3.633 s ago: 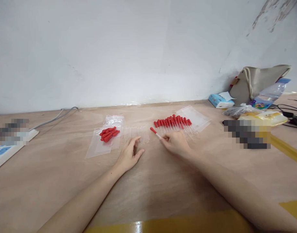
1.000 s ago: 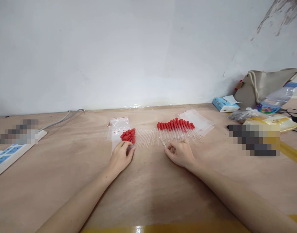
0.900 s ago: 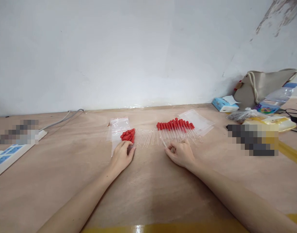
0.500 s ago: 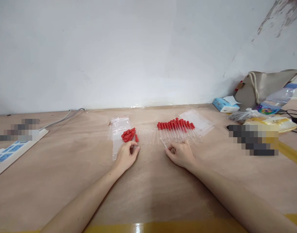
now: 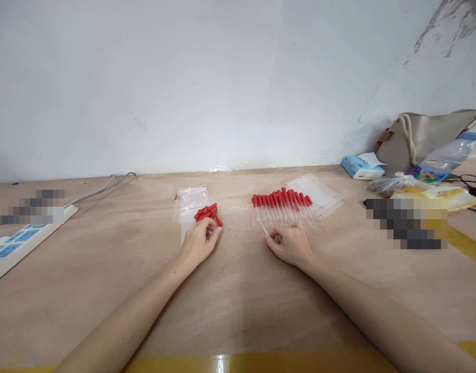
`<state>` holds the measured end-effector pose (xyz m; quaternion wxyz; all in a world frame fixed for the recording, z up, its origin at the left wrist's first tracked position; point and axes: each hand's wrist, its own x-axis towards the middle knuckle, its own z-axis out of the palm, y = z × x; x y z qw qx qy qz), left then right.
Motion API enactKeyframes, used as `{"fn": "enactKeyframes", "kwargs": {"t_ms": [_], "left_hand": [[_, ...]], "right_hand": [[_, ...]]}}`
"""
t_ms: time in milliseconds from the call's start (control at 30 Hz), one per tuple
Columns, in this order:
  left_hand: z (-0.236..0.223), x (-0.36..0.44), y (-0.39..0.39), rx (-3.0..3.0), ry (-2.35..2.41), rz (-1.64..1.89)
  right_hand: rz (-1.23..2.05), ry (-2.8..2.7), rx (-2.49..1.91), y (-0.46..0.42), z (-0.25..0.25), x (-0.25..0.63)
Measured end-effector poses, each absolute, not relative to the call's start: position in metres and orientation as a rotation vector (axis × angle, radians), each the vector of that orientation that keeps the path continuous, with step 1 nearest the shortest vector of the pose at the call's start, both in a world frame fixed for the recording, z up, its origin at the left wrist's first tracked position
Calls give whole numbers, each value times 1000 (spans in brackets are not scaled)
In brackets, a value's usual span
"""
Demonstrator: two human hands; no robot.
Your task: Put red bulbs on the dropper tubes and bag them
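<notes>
My left hand (image 5: 201,239) is at the near edge of a small pile of red rubber bulbs (image 5: 205,212). Its thumb and fingers close on one red bulb (image 5: 218,220) that lies apart at the right of the pile. Between thumb and fingers of my right hand (image 5: 290,243) is a thin clear dropper tube (image 5: 261,227), its free end pointing up and left. Beyond that hand lies a row of droppers with red bulbs (image 5: 278,198) on clear tubes. Several bare clear tubes (image 5: 235,218) lie side by side between my hands.
Clear zip bags (image 5: 193,196) lie under and behind the loose bulbs, and more plastic bags (image 5: 319,194) sit behind the droppers. A power strip (image 5: 31,238) is at left. Tissues (image 5: 362,167), a plastic bottle (image 5: 447,155) and a grey bag (image 5: 428,137) stand at right.
My left hand has shifted slightly left and away from me, and the single bulb at its fingertips has tilted. My right hand stays almost still with the tube.
</notes>
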<state>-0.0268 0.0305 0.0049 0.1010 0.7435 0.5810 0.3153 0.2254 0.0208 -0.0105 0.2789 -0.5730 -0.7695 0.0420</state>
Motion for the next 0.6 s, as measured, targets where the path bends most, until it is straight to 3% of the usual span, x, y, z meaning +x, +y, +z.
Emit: {"fn": "enactKeyframes", "kwargs": {"t_ms": [400, 600], "left_hand": [[16, -6, 56, 2323, 2095, 687], [15, -11, 31, 2475, 1644, 874]], "right_hand": [[101, -2075, -1509, 19, -9, 225], [173, -2005, -1350, 22, -9, 227]]}}
